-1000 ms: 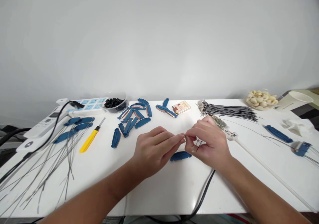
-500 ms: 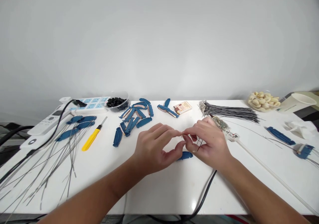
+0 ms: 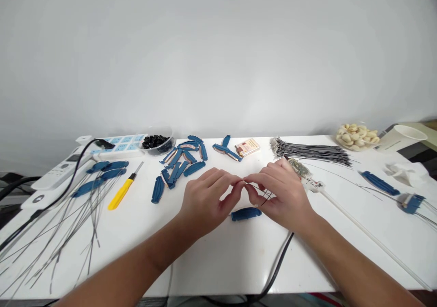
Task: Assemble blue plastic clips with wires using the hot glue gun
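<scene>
My left hand (image 3: 208, 202) and my right hand (image 3: 283, 195) meet over the table, their fingertips pinched together and touching. A thin dark wire (image 3: 263, 191) runs back from the meeting point under my right fingers, its bent ends showing below the palm. The bit of wire right at the fingertips is mostly hidden. Just below the hands a blue ribbed plastic piece (image 3: 246, 214) lies flat, touched by neither hand.
Several similar blue pieces (image 3: 180, 159) lie scattered behind my left hand. A yellow-handled screwdriver (image 3: 122, 192), wired blue pieces (image 3: 89, 186) and a power strip (image 3: 124, 144) are left. Rightward lie a wire bundle (image 3: 312, 152), white rod (image 3: 372, 236) and paper cup (image 3: 403, 139).
My left thumb has closed up to its index finger, and the hands' tips have shifted slightly left. More of the blue piece below shows now. The whole view has moved a little.
</scene>
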{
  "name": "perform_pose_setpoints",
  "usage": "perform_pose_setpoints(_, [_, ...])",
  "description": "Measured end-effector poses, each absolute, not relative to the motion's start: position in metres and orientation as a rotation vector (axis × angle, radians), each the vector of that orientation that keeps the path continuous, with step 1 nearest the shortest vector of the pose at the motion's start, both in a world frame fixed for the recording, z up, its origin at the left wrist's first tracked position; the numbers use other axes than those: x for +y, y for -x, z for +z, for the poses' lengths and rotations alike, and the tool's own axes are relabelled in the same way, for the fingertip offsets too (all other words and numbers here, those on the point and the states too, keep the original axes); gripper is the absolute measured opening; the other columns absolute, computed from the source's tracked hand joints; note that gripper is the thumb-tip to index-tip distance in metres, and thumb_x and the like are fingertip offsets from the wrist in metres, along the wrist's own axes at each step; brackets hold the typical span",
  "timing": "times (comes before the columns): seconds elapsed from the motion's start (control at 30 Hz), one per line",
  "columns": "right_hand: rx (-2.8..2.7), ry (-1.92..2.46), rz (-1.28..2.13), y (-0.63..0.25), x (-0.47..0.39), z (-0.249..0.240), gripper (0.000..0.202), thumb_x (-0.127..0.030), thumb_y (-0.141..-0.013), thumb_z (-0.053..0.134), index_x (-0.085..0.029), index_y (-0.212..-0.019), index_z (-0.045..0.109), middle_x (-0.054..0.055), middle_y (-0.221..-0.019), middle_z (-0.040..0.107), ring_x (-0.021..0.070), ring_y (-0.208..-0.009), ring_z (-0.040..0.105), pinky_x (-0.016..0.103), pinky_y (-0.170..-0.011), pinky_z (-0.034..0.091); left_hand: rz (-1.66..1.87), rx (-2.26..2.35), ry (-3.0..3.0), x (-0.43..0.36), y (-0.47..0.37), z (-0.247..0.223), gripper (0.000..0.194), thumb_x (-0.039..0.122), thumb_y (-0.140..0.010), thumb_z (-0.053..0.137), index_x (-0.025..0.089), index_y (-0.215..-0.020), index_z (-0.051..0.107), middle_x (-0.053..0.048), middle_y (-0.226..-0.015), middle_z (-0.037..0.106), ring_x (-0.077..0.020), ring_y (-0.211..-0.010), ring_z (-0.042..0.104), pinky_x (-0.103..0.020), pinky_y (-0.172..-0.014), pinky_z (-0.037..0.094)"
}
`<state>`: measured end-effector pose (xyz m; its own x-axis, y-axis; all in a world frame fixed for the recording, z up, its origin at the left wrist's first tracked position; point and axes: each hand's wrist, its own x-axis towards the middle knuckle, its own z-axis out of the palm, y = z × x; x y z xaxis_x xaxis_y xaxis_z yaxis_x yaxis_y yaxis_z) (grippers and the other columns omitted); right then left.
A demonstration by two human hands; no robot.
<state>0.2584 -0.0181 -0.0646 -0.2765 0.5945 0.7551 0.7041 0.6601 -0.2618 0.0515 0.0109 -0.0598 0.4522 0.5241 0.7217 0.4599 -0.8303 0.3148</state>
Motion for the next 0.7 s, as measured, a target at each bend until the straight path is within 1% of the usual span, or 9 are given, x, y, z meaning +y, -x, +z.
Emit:
perform_pose_setpoints(0.07, [-1.937, 1.031, -0.146, -0.259, -0.019, -0.063, 0.015, -0.008, -0.091, 0.072, -0.022, -0.098, 0.07, -0.005, -0.065, 0.059, 0.0139, -0.062, 0.052, 0.036, -0.069, 0.034, 1.366, 0.859, -2.578, 0.013, -0.051, -0.061, 0.016, 0.011, -0.093, 0.076, 0.021, -0.105, 0.073, 0.001, -0.087, 0.077, -0.0124, -0.072, 0.065, -0.025, -0.067, 0.051])
perform_pose_setpoints(0.17, [-1.896, 1.066, -0.114, -0.259, -0.019, -0.06, 0.013, -0.01, -0.09, 0.073, -0.022, -0.093, 0.071, -0.003, -0.067, 0.061, 0.0152, -0.065, 0.054, 0.037, -0.071, 0.034, 1.421, 0.806, -2.518, 0.013, -0.05, -0.059, 0.022, 0.008, -0.092, 0.077, 0.021, -0.109, 0.074, 0.0, -0.092, 0.079, -0.0124, -0.079, 0.068, -0.025, -0.074, 0.055])
perform_pose_setpoints(0.3, [-1.887, 1.1, -0.083, -0.26, -0.019, -0.058, 0.013, -0.01, -0.089, 0.072, -0.022, -0.092, 0.072, -0.001, -0.073, 0.064, 0.0173, -0.071, 0.054, 0.038, -0.072, 0.034, 1.48, 0.716, -2.552, 0.008, -0.048, -0.051, 0.028, 0.005, -0.09, 0.078, 0.019, -0.113, 0.073, -0.002, -0.095, 0.08, -0.0131, -0.084, 0.069, -0.026, -0.079, 0.057])
perform_pose_setpoints(0.37, [-1.877, 1.109, -0.074, -0.261, -0.019, -0.057, 0.012, -0.011, -0.089, 0.073, -0.022, -0.093, 0.071, -0.001, -0.072, 0.063, 0.0175, -0.071, 0.054, 0.038, -0.072, 0.034, 1.511, 0.687, -2.565, 0.009, -0.047, -0.05, 0.028, 0.005, -0.09, 0.078, 0.02, -0.114, 0.072, -0.001, -0.095, 0.08, -0.0133, -0.084, 0.069, -0.027, -0.079, 0.058])
perform_pose_setpoints(0.43, [-1.846, 1.097, -0.06, -0.263, -0.02, -0.056, 0.009, -0.016, -0.09, 0.076, -0.021, -0.091, 0.069, -0.002, -0.07, 0.057, 0.0166, -0.069, 0.051, 0.037, -0.071, 0.034, 1.534, 0.776, -2.504, 0.015, -0.045, -0.054, 0.02, 0.009, -0.094, 0.074, 0.021, -0.11, 0.072, -0.001, -0.093, 0.079, -0.0128, -0.081, 0.069, -0.023, -0.07, 0.056])
perform_pose_setpoints(0.5, [-1.789, 1.064, -0.046, -0.265, -0.021, -0.055, 0.014, -0.022, -0.091, 0.079, -0.021, -0.088, 0.065, -0.004, -0.067, 0.049, 0.015, -0.065, 0.046, 0.035, -0.067, 0.035, 1.463, 1.051, -2.394, 0.026, -0.044, -0.062, 0.006, 0.018, -0.1, 0.066, 0.021, -0.102, 0.07, -0.001, -0.091, 0.076, -0.0126, -0.078, 0.067, -0.021, -0.059, 0.049])
perform_pose_setpoints(0.57, [-1.725, 1.044, -0.024, -0.266, -0.023, -0.055, 0.019, -0.023, -0.092, 0.078, -0.022, -0.085, 0.06, -0.005, -0.067, 0.045, 0.0137, -0.063, 0.042, 0.032, -0.062, 0.034, 1.219, 1.398, -2.344, 0.039, -0.041, -0.071, 0.016, 0.027, -0.106, 0.056, 0.02, -0.098, 0.068, -0.001, -0.089, 0.073, -0.0126, -0.07, 0.062, -0.024, -0.057, 0.044])
perform_pose_setpoints(0.63, [-1.677, 1.065, 0.02, -0.267, -0.025, -0.055, 0.019, -0.021, -0.094, 0.073, -0.022, -0.084, 0.057, -0.004, -0.068, 0.046, 0.0131, -0.062, 0.041, 0.03, -0.059, 0.033, 1.042, 1.465, -2.383, 0.051, -0.038, -0.081, 0.019, 0.029, -0.102, 0.059, 0.02, -0.087, 0.067, 0.001, -0.076, 0.068, -0.0133, -0.061, 0.056, -0.027, -0.057, 0.04])
perform_pose_setpoints(0.7, [-1.639, 1.117, 0.084, -0.266, -0.024, -0.057, 0.016, -0.02, -0.095, 0.069, -0.023, -0.086, 0.056, -0.004, -0.071, 0.051, 0.013, -0.062, 0.042, 0.03, -0.059, 0.035, 0.922, 1.458, -2.437, 0.059, -0.036, -0.088, 0.021, 0.026, -0.095, 0.064, 0.02, -0.075, 0.064, 0.001, -0.07, 0.064, -0.0154, -0.063, 0.056, -0.028, -0.056, 0.036])
